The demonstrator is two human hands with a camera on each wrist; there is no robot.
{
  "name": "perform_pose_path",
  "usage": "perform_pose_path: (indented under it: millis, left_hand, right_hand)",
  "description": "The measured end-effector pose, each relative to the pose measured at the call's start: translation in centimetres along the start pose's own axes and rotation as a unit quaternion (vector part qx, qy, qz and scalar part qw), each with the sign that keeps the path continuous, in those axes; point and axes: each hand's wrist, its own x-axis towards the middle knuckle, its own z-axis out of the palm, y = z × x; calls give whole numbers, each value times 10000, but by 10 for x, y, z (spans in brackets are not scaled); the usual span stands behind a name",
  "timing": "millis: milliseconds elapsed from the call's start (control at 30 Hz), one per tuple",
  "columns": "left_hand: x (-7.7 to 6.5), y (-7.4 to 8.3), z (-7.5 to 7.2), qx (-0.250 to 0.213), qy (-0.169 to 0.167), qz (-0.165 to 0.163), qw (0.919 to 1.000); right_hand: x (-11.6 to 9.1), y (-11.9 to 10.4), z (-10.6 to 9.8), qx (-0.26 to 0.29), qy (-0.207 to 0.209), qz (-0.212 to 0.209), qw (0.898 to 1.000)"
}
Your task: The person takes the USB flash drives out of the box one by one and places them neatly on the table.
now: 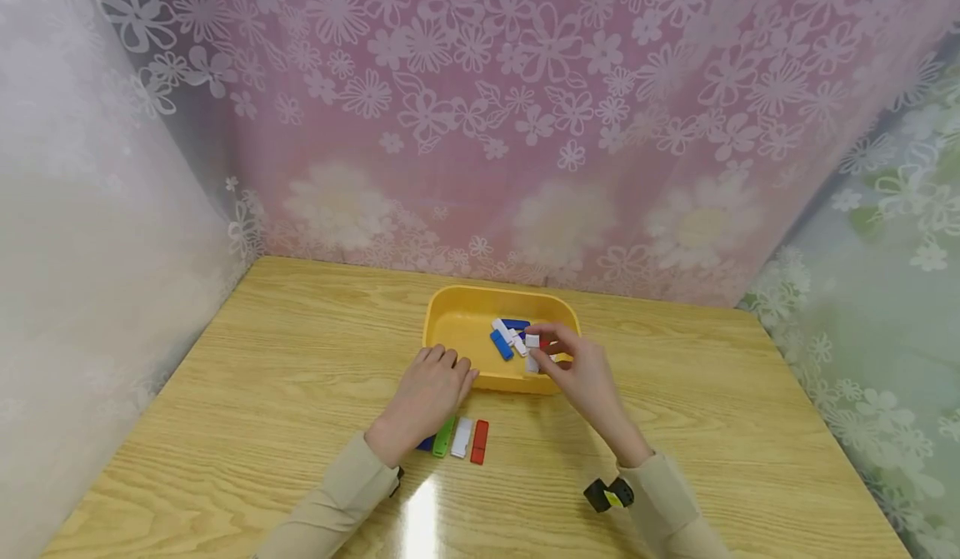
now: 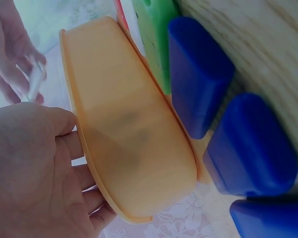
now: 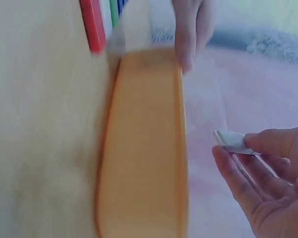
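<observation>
A yellow plastic box [image 1: 459,338] holds several small oblong plastic pieces, among them a blue piece [image 1: 501,345] and white ones. My left hand [image 1: 427,392] grips the box's near rim at the left, its fingers reaching over the edge. Above the box's right part, my right hand [image 1: 588,376] pinches a white oblong piece [image 3: 234,142] between thumb and fingers. In front of the box lie a red piece [image 1: 479,442], a white piece [image 1: 461,437], a green piece [image 1: 443,437] and blue pieces [image 2: 198,74], partly covered by my left hand in the head view.
The wood-grain table [image 1: 712,426] runs back to a pink flowered curtain [image 1: 480,126]. Pale curtains [image 1: 75,209] stand along both sides. A black strap device [image 1: 607,494] sits on my right wrist.
</observation>
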Motion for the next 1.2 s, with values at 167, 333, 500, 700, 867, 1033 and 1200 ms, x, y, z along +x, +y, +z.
perform_pose_path:
  millis: [167, 333, 500, 700, 867, 1033, 1200]
  left_hand:
    - [1, 0, 1, 32, -71, -20, 10000]
    - [2, 0, 0, 101, -130, -58, 9998]
    - [2, 1, -1, 82, -175, -87, 9998]
    - [2, 1, -2, 36, -232, -132, 9996]
    - [2, 2, -3, 26, -332, -158, 9993]
    - [2, 2, -4, 42, -272, -120, 9995]
    - [1, 3, -6, -3, -277, -124, 9995]
  right_hand:
    - [-23, -5, 7, 642, -373, 209, 9970]
    - [-41, -4, 18, 664, -871, 335, 9934]
    - [-49, 3, 32, 120, -1441, 330, 9889]
    - [-52, 7, 43, -359, -1996, 675, 9769]
    - [-53, 4, 46, -674, -2092, 798, 9723]
    - [-53, 2, 46, -982, -2009, 764, 9717]
    - [-54, 1, 45, -1305, -1992, 496, 9700]
